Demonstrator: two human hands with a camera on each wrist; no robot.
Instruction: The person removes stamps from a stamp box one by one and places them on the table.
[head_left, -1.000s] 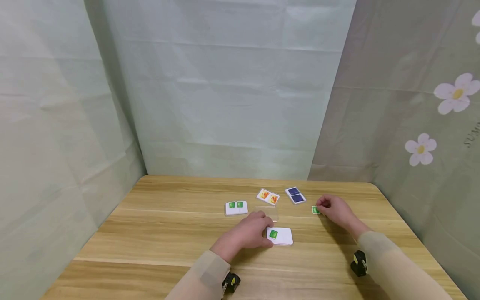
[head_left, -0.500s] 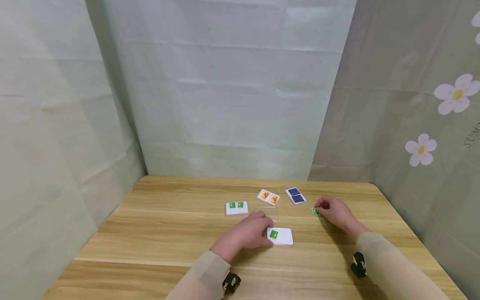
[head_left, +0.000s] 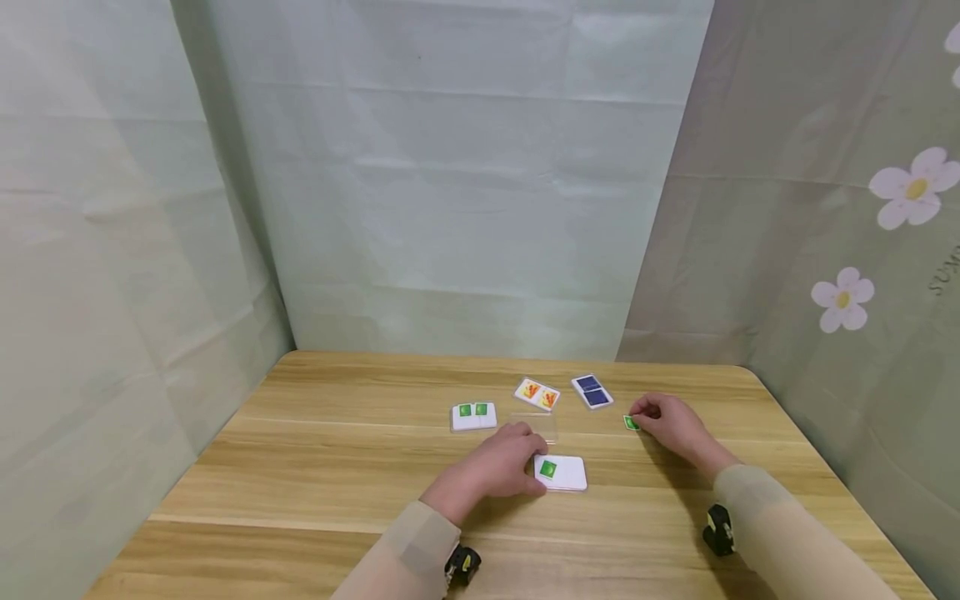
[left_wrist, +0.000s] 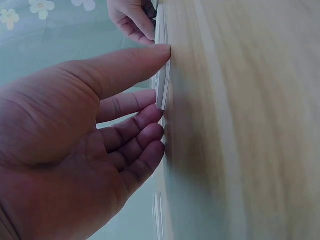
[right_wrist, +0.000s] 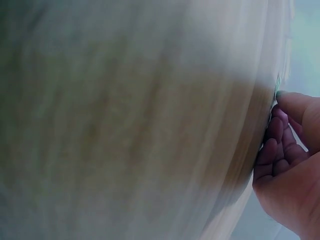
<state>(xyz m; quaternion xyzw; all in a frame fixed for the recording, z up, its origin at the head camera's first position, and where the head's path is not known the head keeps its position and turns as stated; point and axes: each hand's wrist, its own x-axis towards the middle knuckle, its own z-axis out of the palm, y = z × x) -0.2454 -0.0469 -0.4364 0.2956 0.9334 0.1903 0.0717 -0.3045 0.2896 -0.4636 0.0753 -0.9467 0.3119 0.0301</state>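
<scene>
My left hand (head_left: 504, 462) holds the left end of a stack of white cards (head_left: 568, 473) on the table, thumb at its near edge and fingers at its far side. A small green square card (head_left: 548, 469) lies on the stack's left part. In the left wrist view the stack (left_wrist: 162, 82) shows edge-on between thumb and forefinger. My right hand (head_left: 672, 423) pinches another small green square card (head_left: 631, 422) at the table's right side. Its fingertips hide part of that card. In the right wrist view the right hand (right_wrist: 295, 145) rests low at the tabletop.
Behind the left hand lies a clear plastic piece (head_left: 543, 427). Beyond are a white card pack with two green squares (head_left: 474, 417), one with orange pictures (head_left: 537, 394) and one with dark blue squares (head_left: 592, 391). Cloth curtains (head_left: 465, 208) hang around the wooden table (head_left: 322, 467).
My right hand has shifted slightly toward me with the small green card, which has moved a little the same way. The left hand and the card stack stay in place.
</scene>
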